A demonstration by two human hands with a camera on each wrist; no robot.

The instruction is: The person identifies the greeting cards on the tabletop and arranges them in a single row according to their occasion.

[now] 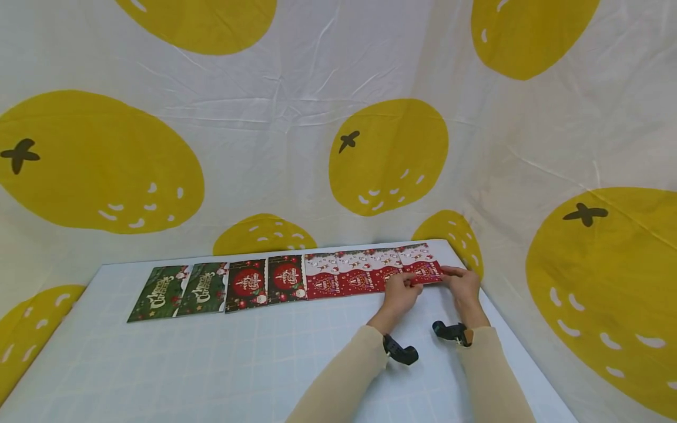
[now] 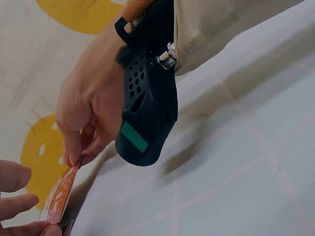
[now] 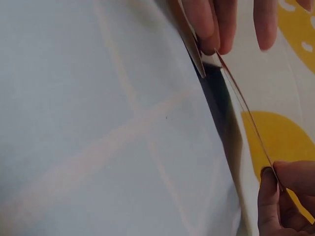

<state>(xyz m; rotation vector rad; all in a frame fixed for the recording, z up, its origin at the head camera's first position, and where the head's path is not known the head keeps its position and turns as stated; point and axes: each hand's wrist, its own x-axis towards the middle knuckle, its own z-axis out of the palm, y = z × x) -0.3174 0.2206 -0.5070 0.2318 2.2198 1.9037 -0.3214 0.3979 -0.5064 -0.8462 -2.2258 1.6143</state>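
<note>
At the right end of a row of Christmas cards, both hands hold one red-and-white Christmas card (image 1: 425, 271) by its near edge, slightly raised. My right hand (image 1: 465, 289) pinches its right corner between thumb and fingers; in the left wrist view this right hand (image 2: 93, 105) shows with the card (image 2: 61, 194) hanging from its fingertips. The left hand (image 1: 400, 295) has its thumb and a finger at the card's left corner. From the right wrist, the card (image 3: 248, 115) appears edge-on, stretched between the left hand (image 3: 209, 24) and the right hand (image 3: 288, 199).
Leftward in the row lie more red-and-white cards (image 1: 324, 276), two dark cards with red circles (image 1: 286, 279) and two green cards (image 1: 203, 288). They lie along the back of a pale table (image 1: 211, 364). A fruit-print cloth (image 1: 296, 158) hangs behind and at the sides.
</note>
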